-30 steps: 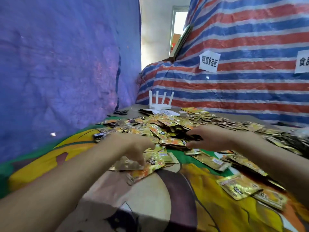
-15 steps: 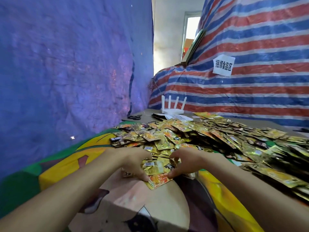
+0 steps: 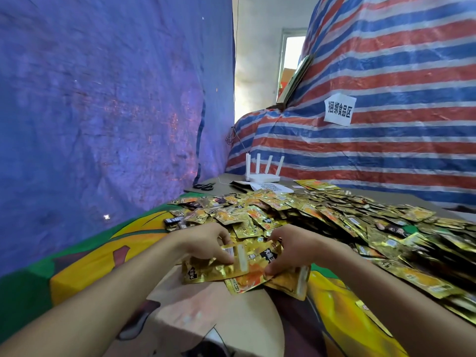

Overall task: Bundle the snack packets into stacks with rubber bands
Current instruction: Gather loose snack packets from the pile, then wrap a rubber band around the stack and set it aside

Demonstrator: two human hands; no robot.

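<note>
A loose bunch of gold and orange snack packets [image 3: 244, 269] is held between both hands just above the patterned cloth. My left hand [image 3: 206, 243] grips the bunch from the left, fingers curled over its top edge. My right hand [image 3: 291, 248] grips it from the right, thumb underneath. Behind them a big heap of the same snack packets [image 3: 322, 215] covers the table towards the right. No rubber band shows in view.
A colourful cartoon cloth [image 3: 85, 264] covers the near table. At the far end stand a white router [image 3: 262, 173], black scissors [image 3: 204, 186] and a printed sheet [image 3: 270, 188]. A blue tarp wall [image 3: 103, 99] is on the left, a striped tarp [image 3: 386, 124] behind.
Both hands pulled several packets out of the heap towards me and closed together on them; the bunch now sits lifted between the hands, nearer than before.
</note>
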